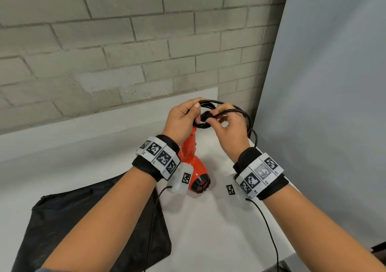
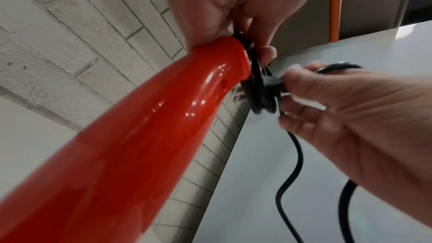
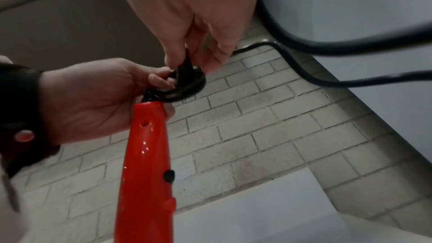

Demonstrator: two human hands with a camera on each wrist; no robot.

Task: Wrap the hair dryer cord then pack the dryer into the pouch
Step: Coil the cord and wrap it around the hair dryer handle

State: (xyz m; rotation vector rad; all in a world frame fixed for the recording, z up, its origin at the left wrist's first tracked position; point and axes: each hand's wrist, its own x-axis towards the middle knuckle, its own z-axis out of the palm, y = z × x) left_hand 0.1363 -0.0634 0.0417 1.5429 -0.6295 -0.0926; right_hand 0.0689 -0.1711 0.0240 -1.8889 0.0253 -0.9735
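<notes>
1. The cord is partly wrapped. Several loops of the black cord (image 1: 205, 113) are gathered into a small coil at the end of the handle of the red hair dryer (image 1: 191, 157), which hangs from the hands above the white counter (image 1: 208, 219), handle up and far, barrel end near and low.
2. The left hand (image 1: 180, 121) has its grip curled round the coil, with the top of the handle against the palm; the left wrist view shows the stacked loops pressed between its fingers (image 2: 266, 54) and the handle end.
3. The right hand (image 1: 228, 129) pinches the plug end (image 1: 205, 115) of the cord between thumb and fingertips, touching the coil. It appears to be tucking that end through or around the loops, though which one cannot be told.
4. A slack bight of cord still trails out to the right and down past the right wrist, so the wrapping looks unfinished; that slack probably has to be drawn in and the end secured.
5. Packing has not begun. The black pouch (image 1: 94, 230) lies flat on the near left of the counter, under the left forearm, apart from the dryer. Whether its mouth is open cannot be seen.
</notes>
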